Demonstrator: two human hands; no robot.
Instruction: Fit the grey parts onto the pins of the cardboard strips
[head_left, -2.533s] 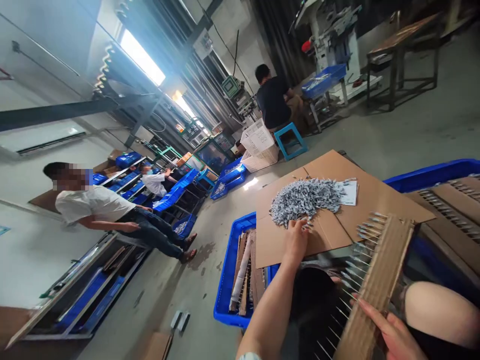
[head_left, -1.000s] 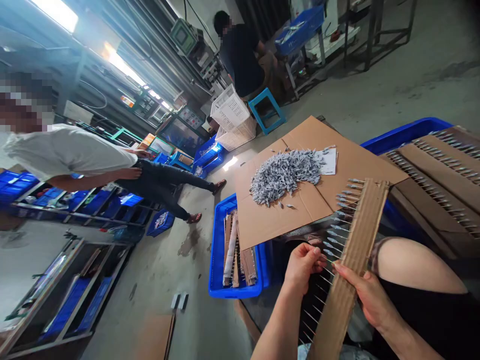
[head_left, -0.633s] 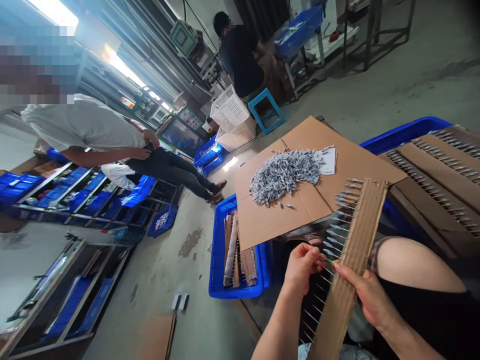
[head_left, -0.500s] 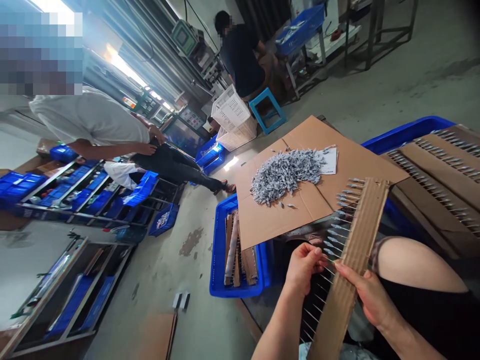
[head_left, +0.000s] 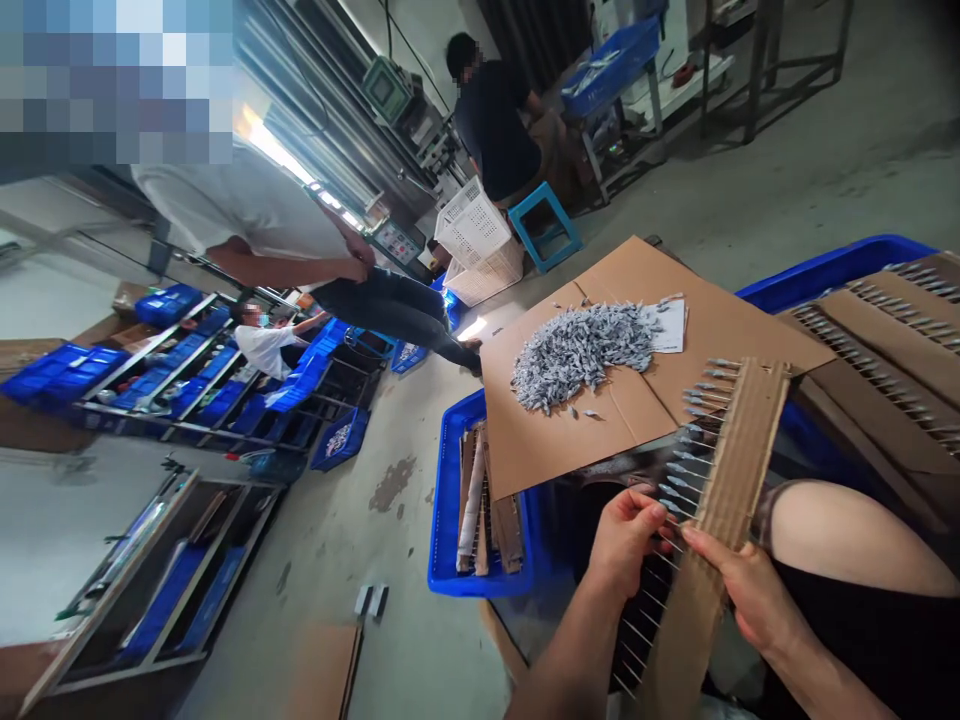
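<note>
A long corrugated cardboard strip (head_left: 739,450) lies aslant over my lap, with a row of thin pins sticking out along its left edge. Small grey pointed pieces (head_left: 679,468) sit on the upper pins, while the lower pins (head_left: 637,625) are bare. My right hand (head_left: 750,585) grips the strip at its middle, thumb on top. At the pins beside the lowest grey pieces, my left hand (head_left: 626,535) is closed in a pinch; what is between its fingertips is too small to make out. Beyond the hands, a heap of loose grey pieces (head_left: 581,350) rests on a cardboard sheet (head_left: 555,445).
Left of the sheet, a blue crate (head_left: 442,500) holds cardboard strips. Filled strips (head_left: 877,340) lie over another blue crate (head_left: 825,265) at right. A person (head_left: 262,220) stands at left; another (head_left: 495,130) sits at the back near white baskets (head_left: 480,240).
The view has turned slightly, so most things sit further right. A seated person in white now shows more behind the standing person. Both hands stay at about the same place on the strip.
</note>
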